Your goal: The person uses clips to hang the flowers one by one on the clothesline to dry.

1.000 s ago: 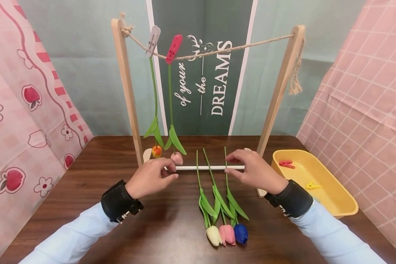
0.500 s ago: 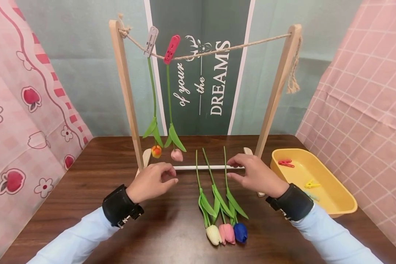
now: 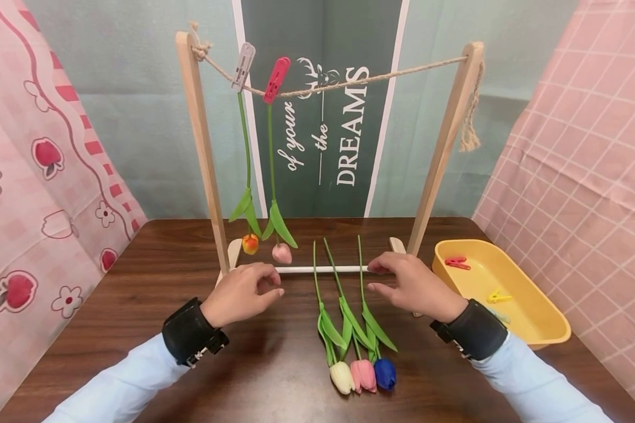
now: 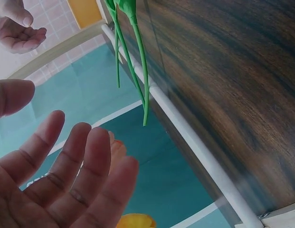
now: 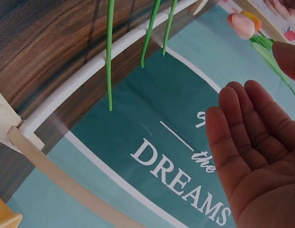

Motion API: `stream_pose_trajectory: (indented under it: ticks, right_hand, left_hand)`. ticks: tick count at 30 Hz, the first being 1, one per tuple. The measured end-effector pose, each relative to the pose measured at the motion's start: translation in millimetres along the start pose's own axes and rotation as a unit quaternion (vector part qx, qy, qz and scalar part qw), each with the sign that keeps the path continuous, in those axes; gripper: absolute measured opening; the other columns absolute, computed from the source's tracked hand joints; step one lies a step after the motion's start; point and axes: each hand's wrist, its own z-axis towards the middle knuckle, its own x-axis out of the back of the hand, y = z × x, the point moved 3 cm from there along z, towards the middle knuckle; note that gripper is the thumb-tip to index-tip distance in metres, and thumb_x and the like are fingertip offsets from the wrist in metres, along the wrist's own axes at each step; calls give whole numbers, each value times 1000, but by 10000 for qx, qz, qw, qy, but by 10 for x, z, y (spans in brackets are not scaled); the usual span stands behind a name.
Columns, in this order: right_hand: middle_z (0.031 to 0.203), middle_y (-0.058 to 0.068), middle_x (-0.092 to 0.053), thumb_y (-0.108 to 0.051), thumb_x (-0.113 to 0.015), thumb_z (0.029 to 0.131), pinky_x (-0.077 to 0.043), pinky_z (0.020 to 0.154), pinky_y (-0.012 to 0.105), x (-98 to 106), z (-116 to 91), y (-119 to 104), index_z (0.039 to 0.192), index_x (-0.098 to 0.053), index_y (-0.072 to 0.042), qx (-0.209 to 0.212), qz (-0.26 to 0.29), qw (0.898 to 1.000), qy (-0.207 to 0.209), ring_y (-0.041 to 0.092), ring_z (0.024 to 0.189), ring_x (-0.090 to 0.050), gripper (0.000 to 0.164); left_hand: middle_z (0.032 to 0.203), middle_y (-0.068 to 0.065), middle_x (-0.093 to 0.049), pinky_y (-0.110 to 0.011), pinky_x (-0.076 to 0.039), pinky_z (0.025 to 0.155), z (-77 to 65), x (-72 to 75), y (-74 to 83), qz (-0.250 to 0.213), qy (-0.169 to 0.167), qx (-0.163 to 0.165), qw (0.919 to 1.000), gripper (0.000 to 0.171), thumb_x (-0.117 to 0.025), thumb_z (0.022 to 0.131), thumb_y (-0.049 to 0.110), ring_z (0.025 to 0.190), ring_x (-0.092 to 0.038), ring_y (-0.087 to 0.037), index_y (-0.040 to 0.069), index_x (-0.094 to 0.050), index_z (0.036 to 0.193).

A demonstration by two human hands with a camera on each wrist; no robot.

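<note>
My left hand [image 3: 246, 294] hovers near the left foot of a wooden frame, fingers relaxed around nothing. On the other side my right hand [image 3: 414, 285] is held the same way, its fingertips near the stem of a blue tulip [image 3: 385, 374]. Beside that flower lie a pink tulip [image 3: 364, 376] and a white tulip [image 3: 341, 378], stems across the frame's white bar [image 3: 301, 269]. From the rope [image 3: 391, 74] two tulips hang head down: an orange tulip [image 3: 250, 244] under a grey clothespin [image 3: 243, 66], and a pale pink tulip [image 3: 282, 253] under a red clothespin [image 3: 277, 80].
A yellow basin [image 3: 552, 338] stands on the right, with a red clothespin [image 3: 457, 263], a yellow clothespin [image 3: 500, 296] and a pale green clothespin [image 3: 500, 315] inside. The frame's wooden posts [image 3: 203, 147] rise on both sides. Patterned cloths hang around the table [image 3: 137, 329].
My right hand has drawn slightly right, away from the blue tulip's stem, and the left hand has shifted slightly away from the white bar. The flowers and clothespins stay where they were.
</note>
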Motion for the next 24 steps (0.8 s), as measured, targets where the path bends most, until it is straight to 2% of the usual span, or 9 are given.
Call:
stream_pose_trajectory:
  ticks: [16, 24]
  right_hand:
    - [98, -1, -66, -20, -81, 81, -55, 80, 38, -74, -70, 80, 105, -67, -8, -229, -101, 9994, -241, 15, 89, -62, 30]
    - [96, 2, -67, -17, -81, 80, -54, 78, 42, -4, -143, 208, 102, -69, -7, -417, -205, 9989, -61, 21, 87, -62, 27]
  left_hand:
    - [74, 13, -56, -26, -45, 58, -28, -31, -48, 86, -19, 25, 10000, 13, -75, 83, 25, 65, -54, -4, 19, -64, 84]
    - [76, 12, -58, -26, -46, 59, -50, -40, -103, -46, -60, 154, 9999, 12, -75, 83, 25, 65, -55, -3, 20, -65, 85]
